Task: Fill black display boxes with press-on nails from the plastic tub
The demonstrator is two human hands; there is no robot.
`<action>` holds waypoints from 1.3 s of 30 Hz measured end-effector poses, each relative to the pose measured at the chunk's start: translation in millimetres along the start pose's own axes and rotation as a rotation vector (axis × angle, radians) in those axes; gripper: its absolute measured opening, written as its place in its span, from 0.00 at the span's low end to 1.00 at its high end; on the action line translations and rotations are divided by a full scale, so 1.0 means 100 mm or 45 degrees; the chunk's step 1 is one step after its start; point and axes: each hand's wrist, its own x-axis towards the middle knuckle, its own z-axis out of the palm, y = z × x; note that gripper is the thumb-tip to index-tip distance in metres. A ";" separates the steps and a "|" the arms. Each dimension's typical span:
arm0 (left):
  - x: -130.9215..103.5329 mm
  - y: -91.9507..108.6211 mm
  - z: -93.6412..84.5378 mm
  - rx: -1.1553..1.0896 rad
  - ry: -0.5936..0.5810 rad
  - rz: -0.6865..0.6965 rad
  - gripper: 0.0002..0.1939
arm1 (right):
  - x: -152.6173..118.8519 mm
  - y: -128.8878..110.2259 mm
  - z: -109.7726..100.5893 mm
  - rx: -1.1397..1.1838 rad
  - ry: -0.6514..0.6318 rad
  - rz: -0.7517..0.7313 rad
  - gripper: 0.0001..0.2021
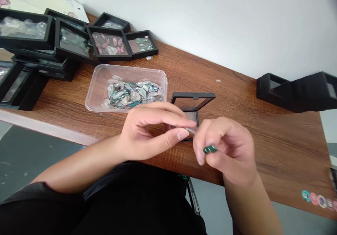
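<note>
My left hand point(155, 131) is closed in a pinch, with a thin, pale press-on nail point(190, 130) at its fingertips. Close beside it on the right, my right hand point(226, 147) has its fingers curled round a glossy dark green press-on nail point(210, 149). Behind both hands a small black display frame point(193, 95) stands with its clear lid raised; my fingers partly cover it. A clear plastic tub point(91, 94) left of the frame holds many loose press-on nails point(134, 92) in green, clear and silvery tones.
Black display frames with nails inside are piled at the left point(50, 34), and one with pink nails point(110, 43) leans near the wall. More black frames point(292, 94) stand at the right. A single loose nail point(218, 80) lies on the wooden table point(276, 143). Round stickers point(314, 198) mark its front edge.
</note>
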 end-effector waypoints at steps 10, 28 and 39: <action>-0.08 -0.13 0.09 0.475 -0.200 0.546 0.07 | 0.03 -0.06 -0.16 0.368 -0.313 0.243 0.08; -0.50 -0.38 0.41 0.745 -0.867 0.618 0.07 | 0.12 0.07 -0.40 -0.243 -0.138 0.495 0.13; -0.60 -0.32 0.39 0.753 -0.936 0.494 0.06 | 0.14 0.32 -0.19 -1.219 -0.219 0.407 0.11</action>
